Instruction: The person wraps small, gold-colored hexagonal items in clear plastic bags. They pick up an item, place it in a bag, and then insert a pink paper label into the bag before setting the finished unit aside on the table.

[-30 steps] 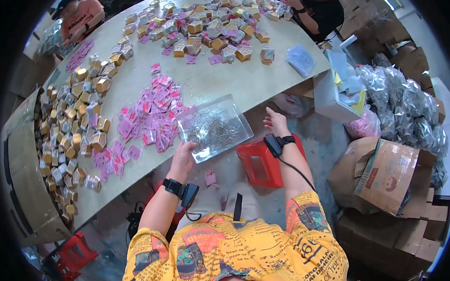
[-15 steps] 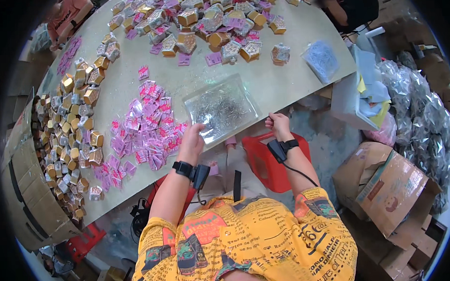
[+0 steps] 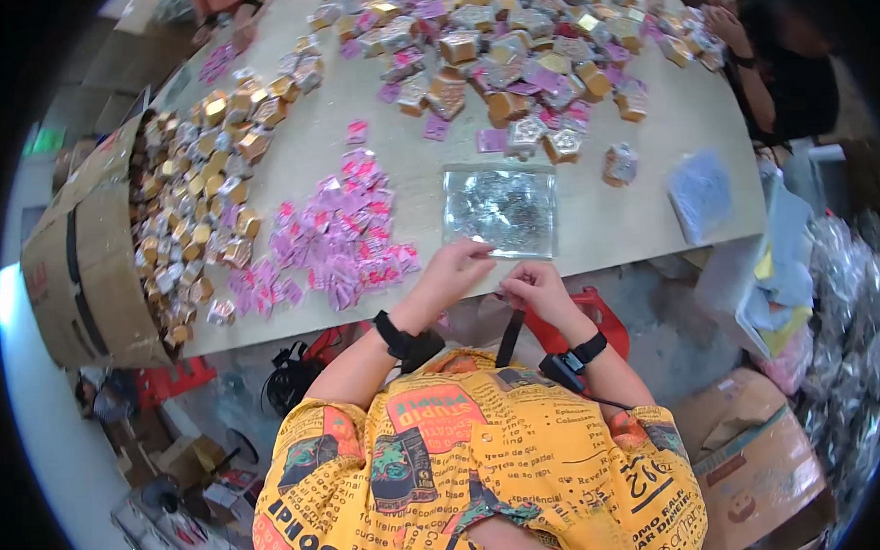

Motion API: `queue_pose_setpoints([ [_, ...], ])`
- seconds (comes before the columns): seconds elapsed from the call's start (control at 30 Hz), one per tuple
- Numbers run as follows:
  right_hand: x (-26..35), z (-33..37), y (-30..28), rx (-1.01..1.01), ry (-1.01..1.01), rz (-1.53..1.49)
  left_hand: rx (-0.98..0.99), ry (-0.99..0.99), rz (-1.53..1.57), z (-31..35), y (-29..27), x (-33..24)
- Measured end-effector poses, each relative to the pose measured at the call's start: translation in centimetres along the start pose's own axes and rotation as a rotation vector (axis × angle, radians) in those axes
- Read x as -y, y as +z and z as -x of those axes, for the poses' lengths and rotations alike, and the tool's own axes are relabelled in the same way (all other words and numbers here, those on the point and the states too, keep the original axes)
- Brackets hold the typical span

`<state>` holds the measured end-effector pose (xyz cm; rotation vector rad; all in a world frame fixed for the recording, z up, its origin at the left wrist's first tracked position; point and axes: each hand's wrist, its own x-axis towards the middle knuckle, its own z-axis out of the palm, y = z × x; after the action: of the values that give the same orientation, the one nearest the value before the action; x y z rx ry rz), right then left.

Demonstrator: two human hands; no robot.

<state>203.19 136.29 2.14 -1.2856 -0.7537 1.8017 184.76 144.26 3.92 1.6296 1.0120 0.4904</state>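
Right hand (image 3: 540, 289) has moved in beside left hand (image 3: 452, 275), fingers curled, can't tell if either grasps anything; clear tray (image 3: 499, 170) lies just beyond both, probably stiff, light, slick, best held by opposite rims.

The left hand (image 3: 462, 268) is near the right hand (image 3: 539, 290), whose fingers (image 3: 515, 284) curl.
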Motion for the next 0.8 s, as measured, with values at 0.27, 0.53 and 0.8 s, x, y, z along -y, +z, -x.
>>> queue_pose_setpoints([
  [0.27, 1.4, -4.0, 3.1, 0.16, 0.109, 0.066, -0.137, -0.189, -0.104, 3.3, -2.4, -0.3],
  [0.53, 2.3, -6.1, 8.9, 0.15, -0.819, 0.734, -0.334, -0.446, 0.623, 6.0, -5.9, 3.3],
  [0.8, 2.6, -13.1, 13.5, -0.017, -0.55, 0.628, -0.407, -0.508, 0.678, 6.9, -11.5, 5.5],
])
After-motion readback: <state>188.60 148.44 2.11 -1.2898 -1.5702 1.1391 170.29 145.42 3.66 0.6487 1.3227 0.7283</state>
